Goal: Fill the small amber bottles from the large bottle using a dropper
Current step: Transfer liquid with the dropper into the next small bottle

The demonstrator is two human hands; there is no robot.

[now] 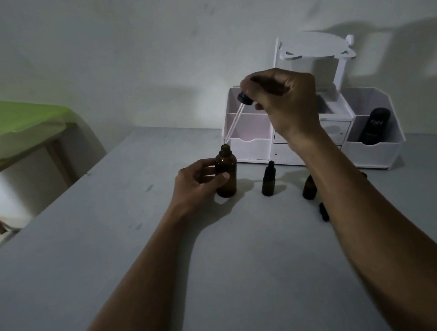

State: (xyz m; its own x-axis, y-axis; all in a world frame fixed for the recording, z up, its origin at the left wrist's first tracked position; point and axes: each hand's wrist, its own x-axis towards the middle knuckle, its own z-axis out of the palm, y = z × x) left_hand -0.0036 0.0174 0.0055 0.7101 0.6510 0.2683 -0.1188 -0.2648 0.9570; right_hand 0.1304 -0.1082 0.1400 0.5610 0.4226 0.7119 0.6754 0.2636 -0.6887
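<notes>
Left hand (pixel 200 179) steadies the large bottle (pixel 226 174) at table (pixel 112 244) centre, right hand (pixel 283 102) pinches the dropper (pixel 234 118) tilted just above its mouth, so 1 wobble could miss the neck or tip it

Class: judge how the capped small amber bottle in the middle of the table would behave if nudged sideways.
The small amber bottle stands tall and narrow, so it probably tips easily. It looks like glass, likely fragile. Once down, its round body would probably roll on the flat table.
</notes>
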